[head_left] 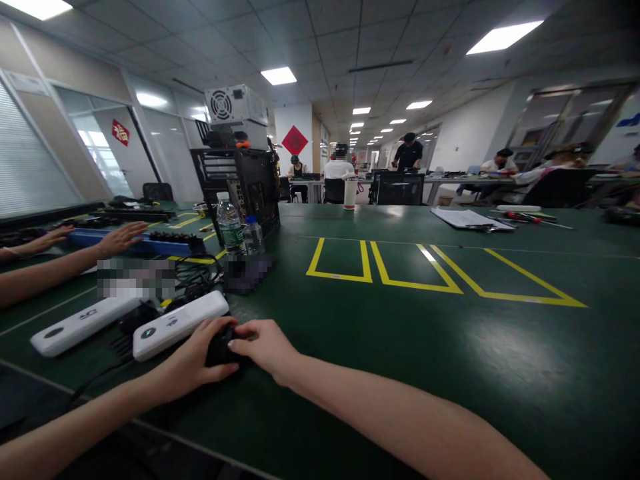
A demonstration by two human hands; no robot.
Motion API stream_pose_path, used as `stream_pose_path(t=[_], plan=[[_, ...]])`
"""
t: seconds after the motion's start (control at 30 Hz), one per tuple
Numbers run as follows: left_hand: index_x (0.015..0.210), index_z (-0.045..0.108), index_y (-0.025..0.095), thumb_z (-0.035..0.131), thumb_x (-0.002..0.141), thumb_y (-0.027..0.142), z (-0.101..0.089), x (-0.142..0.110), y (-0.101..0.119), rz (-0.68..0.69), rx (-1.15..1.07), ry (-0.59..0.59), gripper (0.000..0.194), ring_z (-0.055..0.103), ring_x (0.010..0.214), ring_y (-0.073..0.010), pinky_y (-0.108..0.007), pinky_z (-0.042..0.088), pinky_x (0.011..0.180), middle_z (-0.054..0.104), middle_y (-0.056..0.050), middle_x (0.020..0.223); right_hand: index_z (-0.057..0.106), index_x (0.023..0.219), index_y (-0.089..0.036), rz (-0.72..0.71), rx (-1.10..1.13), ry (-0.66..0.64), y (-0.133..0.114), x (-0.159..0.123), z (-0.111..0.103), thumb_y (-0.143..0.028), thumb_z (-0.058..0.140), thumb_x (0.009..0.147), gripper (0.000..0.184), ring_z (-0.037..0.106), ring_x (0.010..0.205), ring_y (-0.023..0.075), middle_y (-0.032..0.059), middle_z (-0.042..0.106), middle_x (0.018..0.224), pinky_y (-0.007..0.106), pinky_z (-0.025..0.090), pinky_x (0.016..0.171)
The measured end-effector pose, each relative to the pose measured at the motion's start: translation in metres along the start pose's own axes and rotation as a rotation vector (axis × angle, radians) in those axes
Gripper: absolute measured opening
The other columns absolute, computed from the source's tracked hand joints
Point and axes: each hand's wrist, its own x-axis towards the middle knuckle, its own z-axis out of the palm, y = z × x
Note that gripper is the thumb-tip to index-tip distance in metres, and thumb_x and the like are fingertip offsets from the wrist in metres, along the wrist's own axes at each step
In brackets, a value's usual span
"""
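Both of my hands meet over the green table, around a small black object whose kind I cannot make out. My left hand wraps it from the left, with the thumb below and the fingers above. From the right, my right hand pinches its edge between thumb and fingers. Just beyond my left hand lies a white oblong device with a round dark window. Farther left is a second white device like it. Black cables are bunched behind them.
A water bottle and a smaller blue-capped bottle stand ahead, before a black rack. Another person's hands reach over a blue bar at left. Yellow tape outlines, a cup and a clipboard are at right.
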Motion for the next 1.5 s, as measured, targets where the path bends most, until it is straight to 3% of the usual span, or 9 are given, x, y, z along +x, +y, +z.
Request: stream_pose_path(t=[0.2, 0.33, 0.43, 0.53, 0.67, 0.8, 1.03, 1.3, 1.5], plan=[[0.116, 0.031, 0.022, 0.062, 0.065, 0.039, 0.047, 0.074, 0.049, 0.174, -0.207, -0.034, 0.062, 0.045, 0.103, -0.0227, -0.037, 0.035, 0.09, 0.044, -0.006, 0.113, 0.061, 0.094, -0.014, 0.077, 0.078, 0.066, -0.003, -0.025, -0.099, -0.019, 0.06, 0.065, 0.029, 0.056, 0.091, 0.0206, 0.0073, 0.062, 0.094, 0.035, 0.042, 0.083], [0.118, 0.028, 0.022, 0.062, 0.065, 0.041, 0.078, 0.136, 0.088, 0.359, -0.191, -0.02, 0.066, 0.047, 0.101, -0.0238, -0.039, 0.035, 0.087, 0.045, -0.007, 0.114, 0.057, 0.098, -0.017, 0.088, 0.237, 0.209, 0.003, -0.043, -0.161, -0.017, 0.06, 0.066, 0.032, 0.053, 0.096, 0.0204, 0.0076, 0.058, 0.101, 0.036, 0.042, 0.085], [0.119, 0.025, 0.021, 0.063, 0.065, 0.04, 0.101, 0.171, 0.116, 0.523, -0.145, 0.018, 0.069, 0.042, 0.108, -0.0247, -0.041, 0.029, 0.091, 0.044, -0.008, 0.116, 0.058, 0.095, -0.02, 0.014, 0.313, 0.343, 0.012, -0.06, -0.197, -0.013, 0.061, 0.065, 0.031, 0.05, 0.1, 0.0183, 0.0044, 0.055, 0.104, 0.033, 0.041, 0.088], [0.12, 0.023, 0.021, 0.062, 0.066, 0.04, 0.118, 0.187, 0.14, 0.64, -0.15, 0.033, 0.07, 0.042, 0.108, -0.0236, -0.04, 0.028, 0.091, 0.043, -0.009, 0.118, 0.058, 0.091, -0.021, -0.06, 0.33, 0.402, 0.021, -0.078, -0.219, -0.017, 0.061, 0.067, 0.025, 0.05, 0.099, 0.0165, 0.0021, 0.057, 0.099, 0.031, 0.039, 0.09], [0.124, 0.017, 0.02, 0.062, 0.066, 0.04, 0.124, 0.184, 0.156, 0.713, -0.166, 0.036, 0.075, 0.042, 0.109, -0.0234, -0.039, 0.029, 0.092, 0.042, -0.01, 0.12, 0.057, 0.086, -0.02, -0.106, 0.271, 0.463, 0.027, -0.092, -0.228, -0.025, 0.059, 0.069, 0.018, 0.051, 0.095, 0.0166, 0.002, 0.056, 0.095, 0.034, 0.04, 0.088], [0.127, 0.013, 0.019, 0.059, 0.068, 0.04, 0.12, 0.176, 0.161, 0.716, -0.165, 0.04, 0.077, 0.038, 0.114, -0.0241, -0.041, 0.026, 0.095, 0.038, -0.011, 0.124, 0.054, 0.095, -0.021, -0.105, 0.221, 0.459, 0.028, -0.094, -0.231, -0.024, 0.061, 0.068, 0.028, 0.049, 0.1, 0.0182, 0.0028, 0.053, 0.101, 0.037, 0.038, 0.09], [0.122, 0.024, 0.019, 0.059, 0.07, 0.037, 0.117, 0.172, 0.161, 0.721, -0.233, 0.011, 0.066, 0.04, 0.11, -0.0232, -0.041, 0.028, 0.096, 0.039, -0.01, 0.12, 0.056, 0.098, -0.017, -0.051, 0.158, 0.285, 0.026, -0.096, -0.236, -0.025, 0.057, 0.071, 0.028, 0.05, 0.101, 0.0202, 0.0061, 0.056, 0.103, 0.041, 0.035, 0.092], [0.115, 0.03, 0.023, 0.069, 0.06, 0.036, 0.111, 0.169, 0.159, 0.653, -0.368, -0.058, 0.069, 0.041, 0.11, -0.0248, -0.043, 0.03, 0.094, 0.04, -0.008, 0.12, 0.054, 0.098, -0.019, -0.151, -0.019, 0.286, 0.027, -0.099, -0.228, -0.027, 0.056, 0.072, 0.027, 0.052, 0.098, 0.0185, 0.0038, 0.057, 0.101, 0.039, 0.035, 0.092], [0.112, 0.031, 0.022, 0.068, 0.06, 0.03, 0.115, 0.167, 0.158, 0.658, -0.328, -0.008, 0.064, 0.043, 0.107, -0.023, -0.041, 0.029, 0.094, 0.044, -0.007, 0.114, 0.05, 0.1, -0.021, -0.153, -0.044, 0.284, 0.022, -0.105, -0.221, -0.026, 0.057, 0.071, 0.03, 0.054, 0.095, 0.0187, 0.0031, 0.056, 0.101, 0.039, 0.041, 0.086]])
